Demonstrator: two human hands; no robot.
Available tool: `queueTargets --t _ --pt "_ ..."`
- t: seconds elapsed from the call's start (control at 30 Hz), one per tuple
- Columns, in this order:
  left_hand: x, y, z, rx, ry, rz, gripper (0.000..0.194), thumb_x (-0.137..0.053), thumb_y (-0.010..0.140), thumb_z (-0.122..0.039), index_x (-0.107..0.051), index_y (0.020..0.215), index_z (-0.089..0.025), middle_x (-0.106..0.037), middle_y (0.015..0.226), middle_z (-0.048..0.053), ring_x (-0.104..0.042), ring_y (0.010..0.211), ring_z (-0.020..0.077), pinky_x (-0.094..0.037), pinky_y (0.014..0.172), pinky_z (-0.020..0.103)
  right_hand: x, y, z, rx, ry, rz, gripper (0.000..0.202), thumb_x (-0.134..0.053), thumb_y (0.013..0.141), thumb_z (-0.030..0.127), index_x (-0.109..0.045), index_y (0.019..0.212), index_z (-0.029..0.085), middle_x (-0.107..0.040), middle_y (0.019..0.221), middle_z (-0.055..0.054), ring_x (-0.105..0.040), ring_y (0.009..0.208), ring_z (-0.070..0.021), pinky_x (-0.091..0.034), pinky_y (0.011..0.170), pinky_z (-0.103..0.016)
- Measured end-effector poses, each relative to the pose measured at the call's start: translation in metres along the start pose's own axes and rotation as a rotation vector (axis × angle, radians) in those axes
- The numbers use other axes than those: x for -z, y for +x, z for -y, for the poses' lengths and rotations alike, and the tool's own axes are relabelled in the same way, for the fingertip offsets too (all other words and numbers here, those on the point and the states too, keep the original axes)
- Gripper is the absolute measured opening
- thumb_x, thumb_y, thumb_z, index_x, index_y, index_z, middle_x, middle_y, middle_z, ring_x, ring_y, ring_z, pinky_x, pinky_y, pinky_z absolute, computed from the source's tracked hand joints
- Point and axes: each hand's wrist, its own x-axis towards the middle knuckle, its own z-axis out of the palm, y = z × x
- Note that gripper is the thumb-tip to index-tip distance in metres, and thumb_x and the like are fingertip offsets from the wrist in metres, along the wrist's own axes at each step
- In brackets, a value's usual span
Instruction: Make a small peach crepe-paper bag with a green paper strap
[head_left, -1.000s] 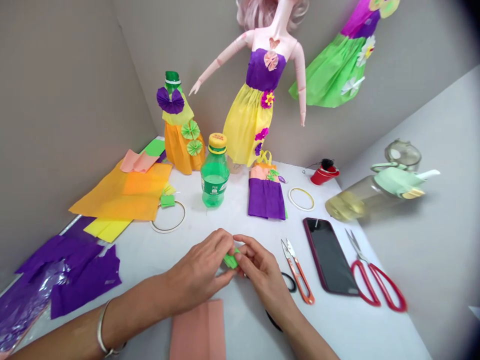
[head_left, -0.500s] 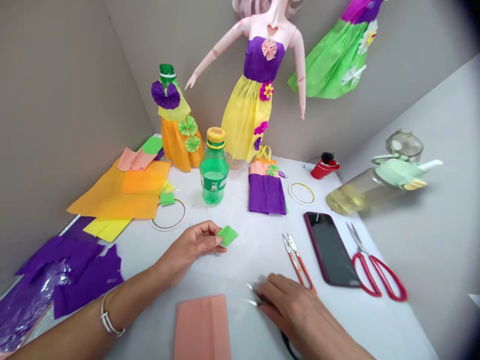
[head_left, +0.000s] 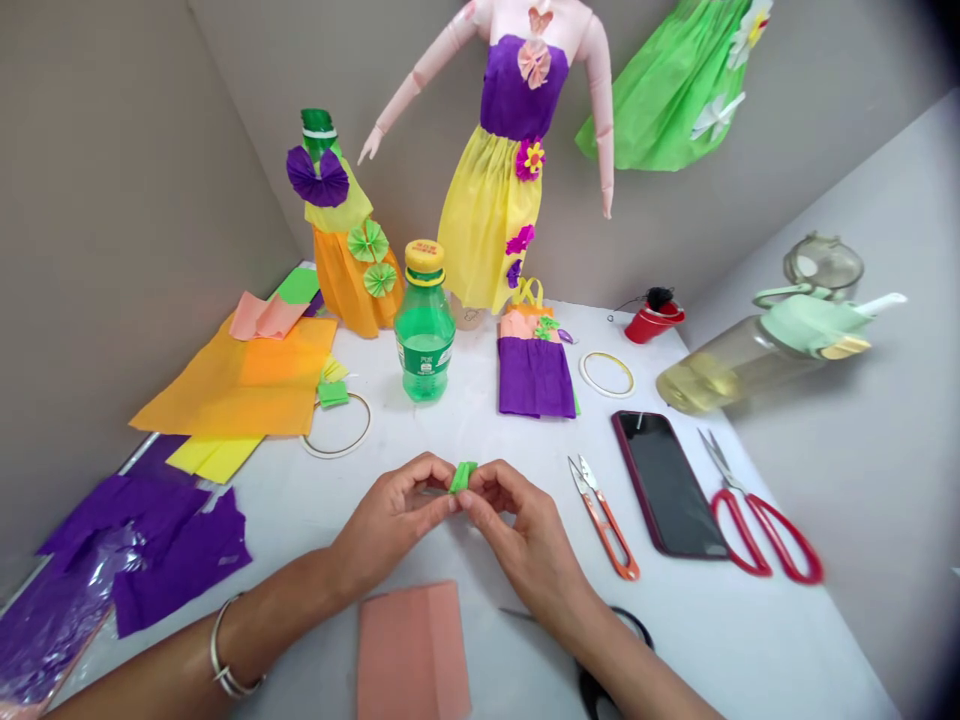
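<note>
A small piece of green crepe paper (head_left: 463, 477) is pinched between both hands above the middle of the table. My left hand (head_left: 397, 510) grips its left side with thumb and fingers. On its other side, my right hand (head_left: 517, 515) holds it the same way, and the paper looks folded or bunched. Under my right forearm lie black-handled scissors (head_left: 592, 690), partly hidden. A folded salmon-pink paper (head_left: 412, 650) rests on the table just in front of me, below the hands.
Orange thread snips (head_left: 604, 520), a phone (head_left: 667, 485) and red-handled scissors (head_left: 765, 530) lie at right. Behind stand a green bottle (head_left: 425, 340) and a doll in a yellow skirt (head_left: 487, 220). Orange paper (head_left: 217, 390) and purple paper (head_left: 187, 560) cover the left. A tumbler (head_left: 750, 350) lies tilted at right.
My right hand has let go of the black scissors and moved up and left to the green paper. The paper, flat before, is now folded or bunched between both hands.
</note>
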Motion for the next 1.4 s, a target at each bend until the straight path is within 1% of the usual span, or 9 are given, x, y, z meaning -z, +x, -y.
queueTargets --t 0.27,0.43,0.53,0.67,0.8,0.9,1.0,1.13,1.4 --pt "0.003 -0.001 0.001 -0.028 0.1 0.097 0.018 -0.056 0.092 -0.037 -0.059 0.094 -0.02 -0.056 0.102 0.003 -0.059 0.098 0.0188 -0.047 0.093 0.03 -0.001 -0.002 -0.015 -0.029 -0.017 -0.003 0.014 -0.054 0.092 0.029 -0.059 0.084 0.02 -0.06 0.077 0.0 -0.055 0.071 -0.0138 -0.043 0.066 -0.025" --pt "0.009 0.0 -0.001 0.001 0.135 0.061 0.02 -0.053 0.093 -0.038 -0.057 0.092 -0.019 -0.059 0.091 0.002 -0.057 0.09 0.0169 -0.046 0.085 0.028 0.0 -0.002 -0.016 0.005 -0.053 0.009 0.013 -0.055 0.092 0.028 -0.062 0.084 0.021 -0.059 0.079 0.0 -0.053 0.071 -0.0135 -0.042 0.067 -0.025" --pt "0.017 0.002 -0.001 0.065 0.178 0.043 0.018 -0.051 0.092 -0.037 -0.052 0.088 -0.02 -0.056 0.075 -0.002 -0.055 0.072 0.0139 -0.045 0.069 0.025 0.004 -0.002 -0.014 -0.031 -0.061 0.008 0.02 -0.05 0.094 0.032 -0.062 0.082 0.02 -0.056 0.074 0.001 -0.049 0.067 -0.0131 -0.039 0.062 -0.024" --pt "0.029 0.004 -0.009 0.097 0.496 -0.014 0.016 -0.052 0.087 -0.031 -0.046 0.075 -0.021 -0.039 0.059 -0.007 -0.038 0.054 0.0109 -0.03 0.052 0.023 0.013 -0.001 -0.013 -0.081 -0.241 -0.011 0.022 -0.049 0.093 0.031 -0.056 0.076 0.02 -0.047 0.065 0.003 -0.041 0.059 -0.0122 -0.032 0.055 -0.024" --pt "0.035 0.003 -0.016 0.0 0.899 -0.091 0.015 -0.054 0.083 -0.026 -0.045 0.072 -0.021 -0.048 0.071 -0.005 -0.042 0.06 0.0121 -0.031 0.059 0.026 0.021 0.0 -0.012 -0.088 -0.544 -0.019 0.018 -0.051 0.09 0.029 -0.053 0.074 0.022 -0.049 0.062 0.004 -0.041 0.055 -0.0129 -0.028 0.054 -0.026" --pt "0.034 0.002 -0.017 -0.041 0.993 -0.132 0.019 -0.058 0.082 -0.029 -0.042 0.076 -0.022 -0.049 0.077 -0.005 -0.041 0.06 0.0122 -0.032 0.06 0.027 0.025 0.0 -0.012 -0.1 -0.635 -0.024 0.015 -0.052 0.09 0.03 -0.053 0.077 0.022 -0.051 0.062 0.004 -0.042 0.054 -0.0131 -0.027 0.054 -0.026" --pt "0.028 -0.001 -0.014 -0.117 0.835 -0.123 0.016 -0.059 0.084 -0.031 -0.046 0.082 -0.022 -0.051 0.083 -0.003 -0.046 0.066 0.0131 -0.038 0.065 0.027 0.025 -0.001 -0.011 -0.091 -0.458 0.045 0.019 -0.051 0.091 0.03 -0.053 0.074 0.022 -0.046 0.061 0.004 -0.04 0.056 -0.0126 -0.028 0.053 -0.025" --pt "0.012 -0.004 -0.009 -0.088 0.445 0.032 0.02 -0.061 0.087 -0.039 -0.054 0.097 -0.022 -0.056 0.095 0.001 -0.055 0.082 0.0162 -0.046 0.077 0.029 0.019 -0.004 -0.005 -0.06 -0.224 0.11 0.02 -0.051 0.092 0.029 -0.053 0.075 0.021 -0.042 0.063 0.005 -0.038 0.059 -0.0116 -0.03 0.054 -0.024" --pt "0.009 -0.002 -0.004 0.024 0.113 0.054 0.017 -0.055 0.091 -0.036 -0.054 0.089 -0.019 -0.059 0.076 -0.001 -0.06 0.074 0.0149 -0.047 0.076 0.029 0.022 -0.003 0.003 -0.071 -0.138 0.11 0.019 -0.052 0.09 0.029 -0.054 0.073 0.02 -0.044 0.065 0.004 -0.04 0.06 -0.0116 -0.032 0.055 -0.024"
